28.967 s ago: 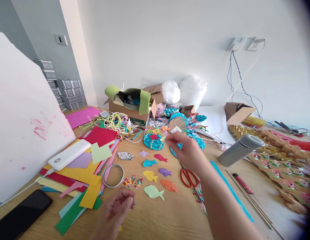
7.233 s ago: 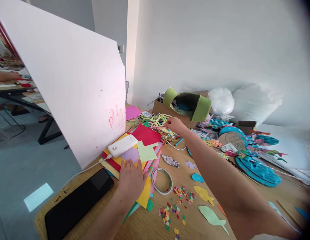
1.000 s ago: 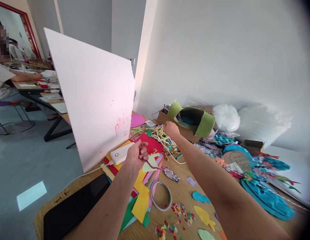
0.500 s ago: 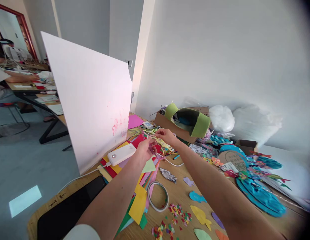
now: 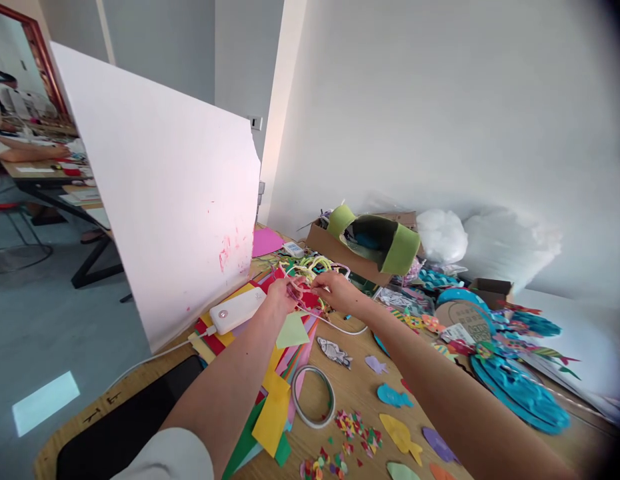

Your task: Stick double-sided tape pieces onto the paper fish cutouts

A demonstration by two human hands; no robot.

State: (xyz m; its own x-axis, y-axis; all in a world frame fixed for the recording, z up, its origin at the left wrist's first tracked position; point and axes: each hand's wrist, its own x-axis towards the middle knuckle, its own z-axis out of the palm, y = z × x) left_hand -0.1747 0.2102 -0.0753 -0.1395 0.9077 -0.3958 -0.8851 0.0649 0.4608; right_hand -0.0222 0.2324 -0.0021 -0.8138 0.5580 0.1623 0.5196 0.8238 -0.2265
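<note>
Both of my hands work close together over the coloured paper at the middle of the table. My left hand [image 5: 284,293] is closed round a thin pink-and-white cord [image 5: 290,272] that loops up past its fingers. My right hand [image 5: 337,292] pinches at the same cord just to the right; its fingertips partly hide the strand. A white length of cord [image 5: 347,331] curves out below the right wrist. Behind the hands lies a tangle of yellow-green cords [image 5: 317,265]. Under them are stacked coloured paper sheets [image 5: 290,330].
A white power bank [image 5: 237,310] with a cable, a black tablet [image 5: 130,427] and a tape roll [image 5: 314,397] lie nearby. Paper fish [image 5: 394,395] and confetti [image 5: 357,427] spread in front. A white board [image 5: 175,193] stands left; a craft-filled cardboard box [image 5: 330,245] sits behind.
My right hand has come down and slightly right, uncovering more of the yellow-green cords. My left hand has shifted a little left. The view has turned slightly.
</note>
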